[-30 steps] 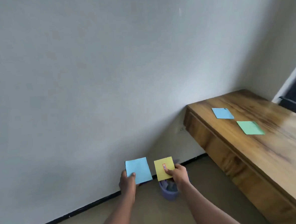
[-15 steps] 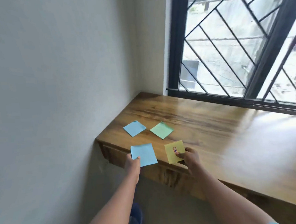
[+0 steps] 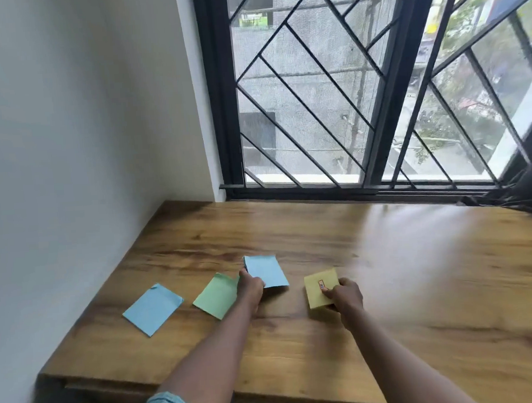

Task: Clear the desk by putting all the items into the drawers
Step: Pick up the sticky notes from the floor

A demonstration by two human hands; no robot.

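desk: wall along left side, window behind far edge
leftmost note: flat on desk, near wall side
second note: flat on desk, just right of leftmost note, not touching
left hand: over second note's right corner, pinching third note
third note: right of and behind second note
right hand: right of left hand, gripping pad
pad: right of third note, apart

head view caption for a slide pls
Left hand holds a blue pad, right hand a yellow pad, beside a blue sheet and a green sheet on the desk.
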